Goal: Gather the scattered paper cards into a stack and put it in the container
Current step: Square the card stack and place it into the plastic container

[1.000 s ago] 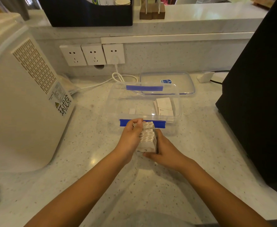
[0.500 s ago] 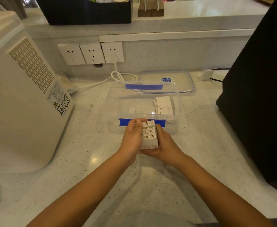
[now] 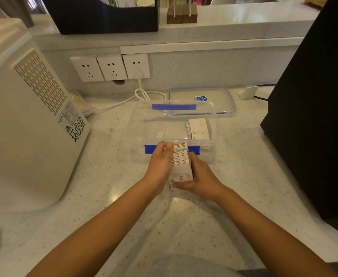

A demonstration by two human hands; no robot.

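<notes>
A person's two bare hands press a thick stack of paper cards [image 3: 181, 163] between them just above the speckled white countertop [image 3: 108, 176]. The left hand [image 3: 160, 163] is closed flat against the stack's left face, fingers curled over its far top corner; the right hand [image 3: 201, 176] cups the right face, with its thumb wrapped under the near end. Both forearms reach in from the bottom edge and meet at the stack. The cards stand on edge, their top edges showing rows of dark printed marks; small print on the near card is too small to read.

The stack sits just in front of the clear plastic container [image 3: 136, 124], overlapping the blue clip [image 3: 151, 149] on its near wall. Inside the container, at its right end, lie more white cards [image 3: 199, 128] with faint print. Behind the container, its clear lid [image 3: 214, 96] lies flat with a small blue label, unreadable. To the container's left stands a white appliance [image 3: 24, 120] bearing a yellow warning triangle and Chinese characters. Behind the container, three wall sockets [image 3: 112, 66] line the backsplash, a white cable [image 3: 144, 94] plugged into the rightmost. A black box [image 3: 314, 116] stands to the container's right.
</notes>
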